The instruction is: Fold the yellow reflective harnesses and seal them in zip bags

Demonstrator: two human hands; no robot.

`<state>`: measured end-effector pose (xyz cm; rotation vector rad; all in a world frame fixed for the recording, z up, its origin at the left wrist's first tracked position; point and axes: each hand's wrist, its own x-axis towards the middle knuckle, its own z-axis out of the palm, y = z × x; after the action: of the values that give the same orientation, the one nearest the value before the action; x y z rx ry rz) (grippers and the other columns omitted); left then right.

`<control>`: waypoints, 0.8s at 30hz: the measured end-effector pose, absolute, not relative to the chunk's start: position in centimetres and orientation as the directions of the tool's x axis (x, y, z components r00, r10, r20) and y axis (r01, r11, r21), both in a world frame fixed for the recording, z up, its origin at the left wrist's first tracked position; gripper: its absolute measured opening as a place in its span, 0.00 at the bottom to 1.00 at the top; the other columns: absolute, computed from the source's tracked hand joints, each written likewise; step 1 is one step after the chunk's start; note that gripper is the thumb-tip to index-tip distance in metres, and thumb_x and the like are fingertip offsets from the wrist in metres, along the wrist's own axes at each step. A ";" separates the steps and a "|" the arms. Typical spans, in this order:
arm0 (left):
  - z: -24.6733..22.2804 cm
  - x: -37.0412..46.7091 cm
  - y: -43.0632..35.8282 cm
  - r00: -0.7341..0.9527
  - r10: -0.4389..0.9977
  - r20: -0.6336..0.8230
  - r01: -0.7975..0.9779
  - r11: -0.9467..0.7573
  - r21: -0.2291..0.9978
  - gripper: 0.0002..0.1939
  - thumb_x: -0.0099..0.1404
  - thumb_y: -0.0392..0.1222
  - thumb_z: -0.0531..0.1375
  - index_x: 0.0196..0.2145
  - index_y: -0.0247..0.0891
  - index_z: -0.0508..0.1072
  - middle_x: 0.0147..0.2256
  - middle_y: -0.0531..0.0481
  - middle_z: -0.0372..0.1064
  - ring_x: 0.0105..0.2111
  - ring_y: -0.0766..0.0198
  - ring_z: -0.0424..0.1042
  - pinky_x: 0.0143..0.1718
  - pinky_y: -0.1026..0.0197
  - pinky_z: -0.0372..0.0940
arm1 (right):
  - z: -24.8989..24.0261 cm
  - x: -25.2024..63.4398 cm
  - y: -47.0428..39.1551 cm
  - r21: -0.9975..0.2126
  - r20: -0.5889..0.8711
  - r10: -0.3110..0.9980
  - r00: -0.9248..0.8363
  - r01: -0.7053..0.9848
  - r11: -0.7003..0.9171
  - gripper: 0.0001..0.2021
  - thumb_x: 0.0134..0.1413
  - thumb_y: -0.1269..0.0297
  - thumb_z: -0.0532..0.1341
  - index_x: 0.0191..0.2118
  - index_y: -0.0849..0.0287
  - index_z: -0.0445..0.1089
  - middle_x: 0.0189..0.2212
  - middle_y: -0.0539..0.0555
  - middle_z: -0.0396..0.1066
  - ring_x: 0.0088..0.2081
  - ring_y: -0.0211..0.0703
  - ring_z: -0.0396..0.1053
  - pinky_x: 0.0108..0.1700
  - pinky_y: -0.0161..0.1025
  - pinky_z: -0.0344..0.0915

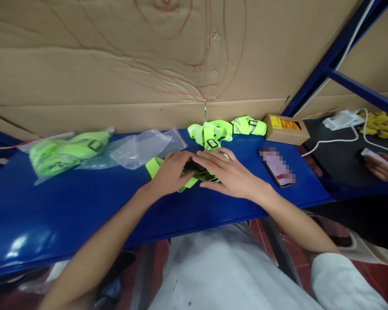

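Both hands are at a neon yellow-green reflective strap (153,166) with a dark part in its middle, low over the blue table. My left hand (172,174) curls its fingers and thumb around the left side of the dark part. From the right, my right hand (228,173) grips the same strap, its fingers reaching long across the top and its thumb below. The palms and much of the bundle are hidden. Just behind the hands lies a second neon strap (211,131) with silver stripes and a black buckle. Beside it is a rolled neon strap (249,125).
Left on the blue table (84,206) lie a clear bag of neon straps (69,153) and flat plastic bags (140,148). Right are a phone (277,167) and a cardboard box (286,129). Cardboard (116,77) stands behind. Another person's hand (383,165) holds a phone.
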<state>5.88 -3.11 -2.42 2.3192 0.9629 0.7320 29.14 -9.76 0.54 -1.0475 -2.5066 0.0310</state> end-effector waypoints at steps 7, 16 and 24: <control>-2.9 3.3 -0.7 0.150 0.981 0.127 -0.186 -0.098 0.978 0.17 0.62 0.51 0.67 0.43 0.38 0.75 0.40 0.45 0.78 0.41 0.54 0.77 0.43 0.54 0.71 | -3.7 30.1 -3.9 -0.448 0.402 0.801 -0.443 0.668 0.594 0.22 0.63 0.56 0.65 0.60 0.57 0.71 0.49 0.59 0.79 0.51 0.56 0.75 0.56 0.53 0.65; 0.3 -3.8 2.4 -0.159 0.986 0.057 -0.765 -0.160 0.624 0.09 0.75 0.44 0.56 0.44 0.39 0.72 0.38 0.50 0.77 0.43 0.62 0.77 0.48 0.56 0.72 | -2.1 35.2 -3.3 -0.608 0.732 0.659 0.173 0.602 0.517 0.12 0.68 0.56 0.58 0.50 0.56 0.70 0.47 0.57 0.73 0.51 0.49 0.71 0.56 0.47 0.65; 0.2 -13.8 4.4 -0.426 0.905 -0.011 -0.698 -0.321 0.640 0.16 0.78 0.48 0.44 0.37 0.40 0.66 0.27 0.53 0.71 0.33 0.63 0.76 0.37 0.60 0.71 | -2.9 40.4 -0.9 -0.803 0.580 0.493 0.649 0.356 0.477 0.18 0.56 0.54 0.63 0.49 0.55 0.68 0.48 0.54 0.68 0.50 0.46 0.67 0.58 0.46 0.61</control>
<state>-13.80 4.39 0.20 0.4291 0.7006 1.9131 40.36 -0.88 -2.94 -1.1124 -0.9101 0.0989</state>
